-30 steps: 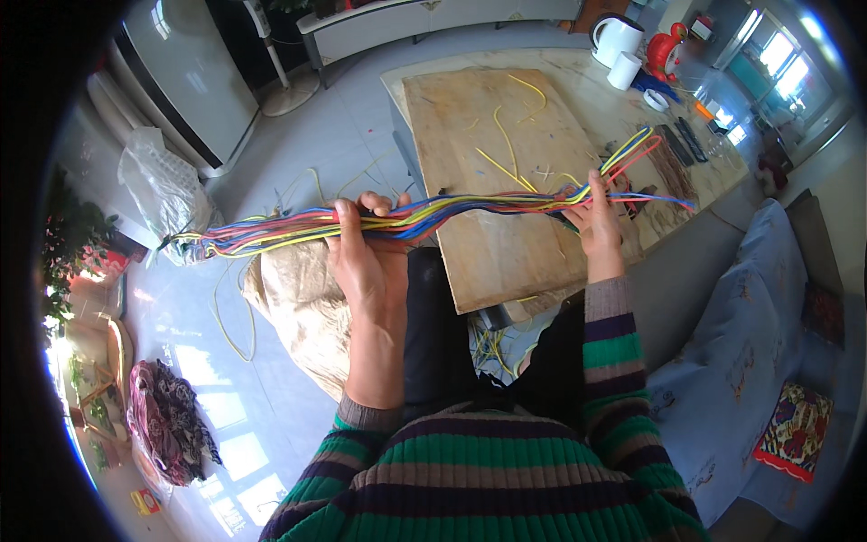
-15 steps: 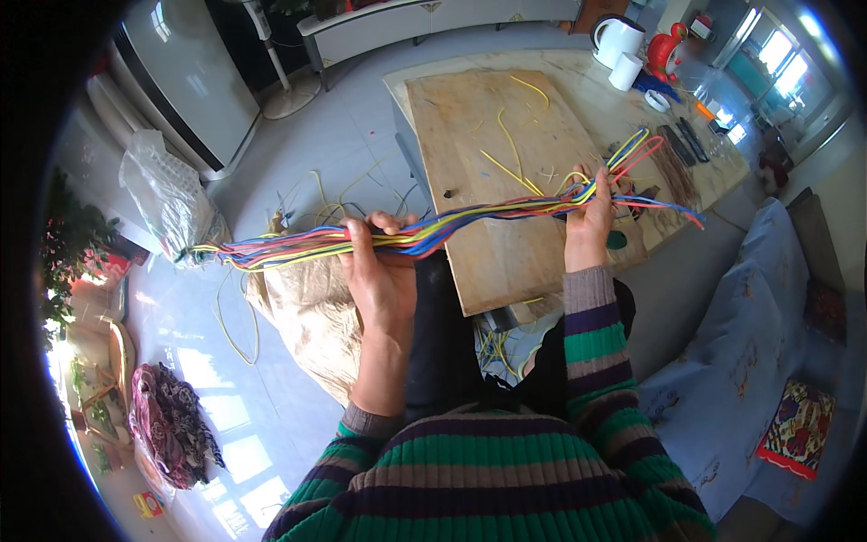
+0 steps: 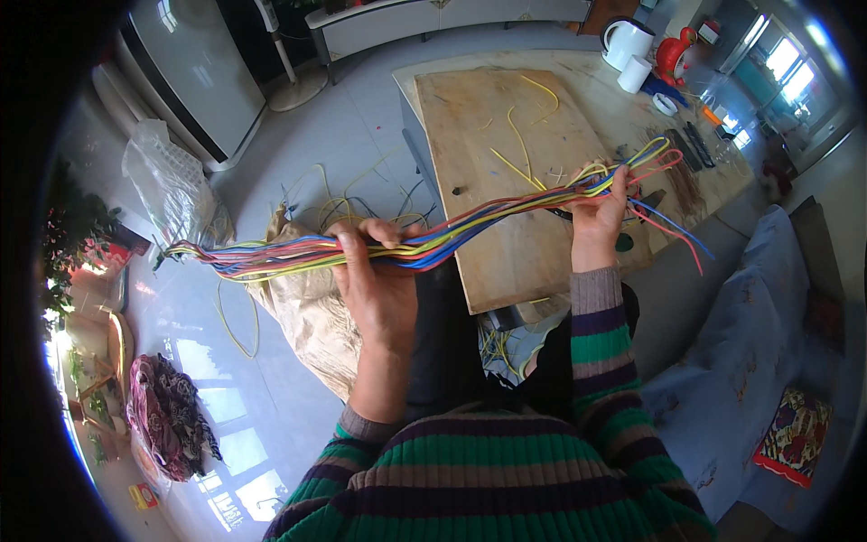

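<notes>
A long bundle of coloured wires point(image 3: 492, 215), red, blue and yellow, stretches between my two hands and past them on both sides. My left hand point(image 3: 375, 271) supports it from below, with the thumb up over the near side and the fingers curled behind. Toward the bundle's right end, my right hand point(image 3: 601, 212) is wrapped round the wires. Looped and loose wire ends stick out beyond it. On the left the bundle reaches out over the floor, bent at its tip. Under the right part lies a wooden board point(image 3: 515, 262) with a few yellow wire pieces point(image 3: 517, 167).
The board rests on a marble-patterned table point(image 3: 578, 61) with a white kettle point(image 3: 626, 43), a white cup point(image 3: 634, 74) and dark-handled tools point(image 3: 698, 144). A tan sack point(image 3: 307, 316) and loose wires lie on the floor; a clear plastic bag point(image 3: 172, 181) stands at left. A covered sofa point(image 3: 722, 334) is at right.
The right end of the bundle has risen slightly, and its loose ends now droop more. The left end has shifted a little outward. Both hands keep their hold while the view moves slightly.
</notes>
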A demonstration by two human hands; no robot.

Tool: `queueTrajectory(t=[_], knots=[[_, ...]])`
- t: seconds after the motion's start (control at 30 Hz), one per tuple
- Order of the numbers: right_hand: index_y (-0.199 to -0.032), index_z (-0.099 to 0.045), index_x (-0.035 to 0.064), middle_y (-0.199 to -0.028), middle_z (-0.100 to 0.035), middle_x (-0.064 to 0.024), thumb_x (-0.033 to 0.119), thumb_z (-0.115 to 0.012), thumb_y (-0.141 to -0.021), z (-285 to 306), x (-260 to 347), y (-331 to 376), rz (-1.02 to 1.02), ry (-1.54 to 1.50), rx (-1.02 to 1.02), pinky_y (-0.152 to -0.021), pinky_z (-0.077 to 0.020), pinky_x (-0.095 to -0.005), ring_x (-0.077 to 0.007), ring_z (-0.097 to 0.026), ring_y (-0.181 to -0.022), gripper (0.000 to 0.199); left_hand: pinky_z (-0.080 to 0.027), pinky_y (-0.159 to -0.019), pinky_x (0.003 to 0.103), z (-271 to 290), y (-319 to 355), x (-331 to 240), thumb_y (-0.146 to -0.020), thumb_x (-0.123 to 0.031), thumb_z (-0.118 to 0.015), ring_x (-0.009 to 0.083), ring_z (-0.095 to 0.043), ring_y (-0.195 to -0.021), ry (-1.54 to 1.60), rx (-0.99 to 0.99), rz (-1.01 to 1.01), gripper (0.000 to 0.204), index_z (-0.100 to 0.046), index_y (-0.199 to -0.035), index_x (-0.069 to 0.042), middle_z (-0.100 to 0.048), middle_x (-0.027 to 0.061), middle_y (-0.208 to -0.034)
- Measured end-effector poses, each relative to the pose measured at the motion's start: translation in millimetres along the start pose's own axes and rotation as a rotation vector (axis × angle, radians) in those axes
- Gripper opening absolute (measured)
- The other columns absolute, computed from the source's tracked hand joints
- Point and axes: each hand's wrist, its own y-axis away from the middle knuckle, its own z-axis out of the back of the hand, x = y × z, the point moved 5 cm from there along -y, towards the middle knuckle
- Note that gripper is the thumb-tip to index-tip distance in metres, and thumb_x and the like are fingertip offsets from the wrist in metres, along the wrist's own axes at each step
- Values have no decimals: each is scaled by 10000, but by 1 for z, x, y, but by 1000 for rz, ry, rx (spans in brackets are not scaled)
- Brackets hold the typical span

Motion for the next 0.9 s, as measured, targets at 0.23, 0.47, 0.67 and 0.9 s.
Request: queueTrajectory(t=[0.23, 0.47, 0.67, 0.9], knots=[[-917, -563, 115, -775, -599, -10, 378, -643, -876, -24, 16, 22, -24, -131, 263, -672, -458, -343, -173, -563, -711, 278, -461, -840, 362, 38, -27, 1, -991, -245, -480, 149, -499, -779, 176, -20, 169, 133, -524, -957, -124, -513, 19, -812], [-1025, -564, 109, -715, -530, 32, 367, -630, -892, -9, 8, 53, -137, -113, 251, -632, -422, -285, -112, -521, -666, 298, -521, -835, 363, 98, -65, 32, -972, -226, -512, 191, -553, -820, 316, 13, 416, 188, -546, -909, -53, -547, 60, -857], [-1221, -516, 109, -1148, -588, -108, 318, -637, -895, -8, 16, 26, -32, 53, 258, -929, -448, -411, -225, -554, -1059, 405, -492, -899, 451, 101, -67, 49, -971, -237, -515, 278, -575, -966, 313, 16, 326, 182, -572, -924, -71, -581, 61, -906], [-1306, -454, 96, -1351, -460, -145, 344, -659, -872, 0, 14, 27, -216, 12, 412, -1048, -371, -467, -267, -449, -1245, 540, -388, -1052, 442, 91, -75, 30, -980, -210, -488, 211, -565, -896, 326, -40, 283, 220, -536, -911, -7, -565, 85, -865]])
